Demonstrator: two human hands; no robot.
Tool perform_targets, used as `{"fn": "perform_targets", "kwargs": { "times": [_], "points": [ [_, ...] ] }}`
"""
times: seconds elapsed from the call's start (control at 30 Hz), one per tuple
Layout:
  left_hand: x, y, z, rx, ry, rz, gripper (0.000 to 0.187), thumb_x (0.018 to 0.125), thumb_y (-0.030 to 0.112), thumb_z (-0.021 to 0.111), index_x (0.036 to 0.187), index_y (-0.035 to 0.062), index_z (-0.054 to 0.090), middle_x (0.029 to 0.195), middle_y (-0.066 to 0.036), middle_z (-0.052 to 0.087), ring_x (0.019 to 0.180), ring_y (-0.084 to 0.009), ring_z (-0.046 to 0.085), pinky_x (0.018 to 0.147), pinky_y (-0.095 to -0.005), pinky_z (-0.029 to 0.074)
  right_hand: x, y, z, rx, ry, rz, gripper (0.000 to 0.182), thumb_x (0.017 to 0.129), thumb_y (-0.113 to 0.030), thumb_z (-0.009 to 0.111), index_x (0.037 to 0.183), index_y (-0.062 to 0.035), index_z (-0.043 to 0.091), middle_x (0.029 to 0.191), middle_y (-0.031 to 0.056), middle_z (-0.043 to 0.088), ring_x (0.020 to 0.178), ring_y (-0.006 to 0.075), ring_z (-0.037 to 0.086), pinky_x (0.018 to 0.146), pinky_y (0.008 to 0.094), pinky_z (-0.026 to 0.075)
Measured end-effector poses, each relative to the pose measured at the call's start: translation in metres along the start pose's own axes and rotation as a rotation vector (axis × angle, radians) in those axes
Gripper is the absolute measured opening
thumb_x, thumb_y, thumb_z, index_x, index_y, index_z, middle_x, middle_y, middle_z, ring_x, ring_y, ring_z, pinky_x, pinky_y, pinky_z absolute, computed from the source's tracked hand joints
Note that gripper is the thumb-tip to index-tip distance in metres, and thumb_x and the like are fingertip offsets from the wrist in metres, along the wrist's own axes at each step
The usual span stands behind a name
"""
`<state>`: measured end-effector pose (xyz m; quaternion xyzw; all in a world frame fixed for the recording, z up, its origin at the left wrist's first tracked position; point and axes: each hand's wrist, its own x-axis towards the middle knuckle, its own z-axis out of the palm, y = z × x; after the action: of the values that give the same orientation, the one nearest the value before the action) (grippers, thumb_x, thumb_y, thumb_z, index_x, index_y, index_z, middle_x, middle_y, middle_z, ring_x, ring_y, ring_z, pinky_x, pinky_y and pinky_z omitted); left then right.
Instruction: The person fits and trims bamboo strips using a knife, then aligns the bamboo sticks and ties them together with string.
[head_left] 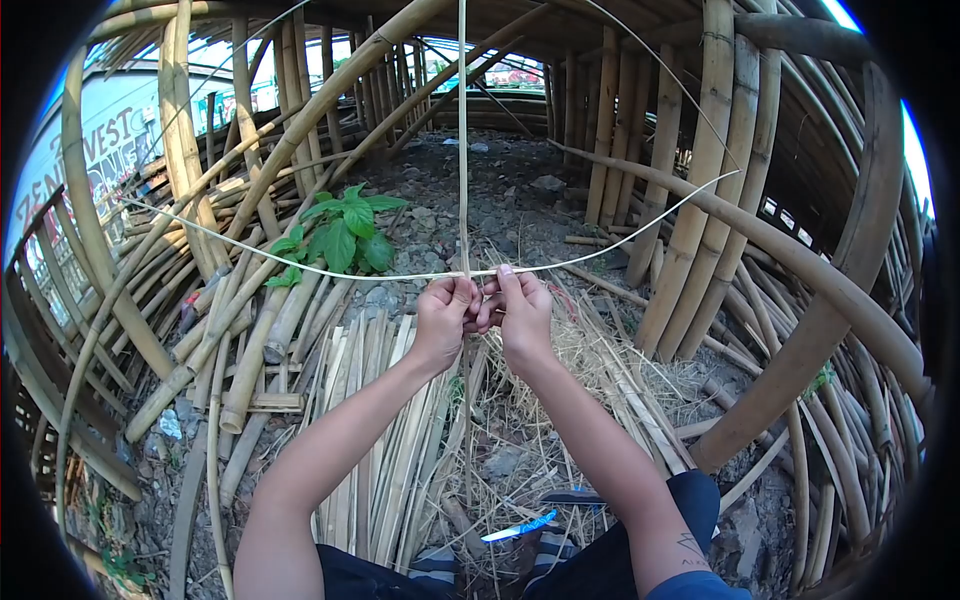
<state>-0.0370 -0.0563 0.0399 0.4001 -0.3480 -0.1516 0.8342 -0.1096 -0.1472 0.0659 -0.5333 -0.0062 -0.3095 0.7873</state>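
Note:
Both hands are close together in the middle of the view, where two thin bamboo strips cross. My left hand (443, 318) has its fingers pinched at the crossing, on the upright strip (463, 150). Beside it on the right, my right hand (518, 312) pinches the long, bowed cross strip (620, 243), with the thumb on top of it. The cross strip curves upward at both sides, and thin string runs from its ends toward the top. The fingertips partly hide the crossing itself.
Split bamboo slats (370, 370) lie below on the left. A blue-and-white knife (518, 527) rests on the ground between the feet. Thick bamboo poles (700, 180) stand on the right, and a leafy green plant (345, 232) grows beyond the hands.

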Motion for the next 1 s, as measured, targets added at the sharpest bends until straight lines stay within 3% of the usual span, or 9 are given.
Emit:
{"fn": "perform_targets", "kwargs": {
  "times": [0.5, 1.0],
  "points": [
    [-0.002, 0.000, -0.002, -0.061, -0.064, -0.011, 0.033, 0.094, 0.035, 0.055, 0.084, 0.0045, 0.051, 0.067, -0.002, 0.048, 0.054, -0.0094, 0.046, 0.047, -0.0231, 0.039, -0.004, 0.001, 0.001, 0.005, 0.006, -0.043, 0.027, 0.099, -0.026, 0.048, 0.087, -0.0019, 0.049, 0.068, 0.0087, 0.057, 0.049, 0.0143, 0.057, 0.042, 0.0252, 0.047],
    [-0.003, 0.008, 0.009, 0.053, 0.044, 0.054, 0.026, 0.098, 0.028, 0.052, 0.089, 0.0042, 0.052, 0.066, -0.001, 0.049, 0.051, -0.0070, 0.046, 0.043, -0.0215, 0.035, -0.006, 0.002, -0.002, -0.073, 0.029, -0.010, 0.030, 0.097, -0.032, 0.052, 0.091, -0.0022, 0.053, 0.076, 0.0040, 0.056, 0.051, 0.0095, 0.056, 0.040, 0.0225, 0.045]
  ]
}}
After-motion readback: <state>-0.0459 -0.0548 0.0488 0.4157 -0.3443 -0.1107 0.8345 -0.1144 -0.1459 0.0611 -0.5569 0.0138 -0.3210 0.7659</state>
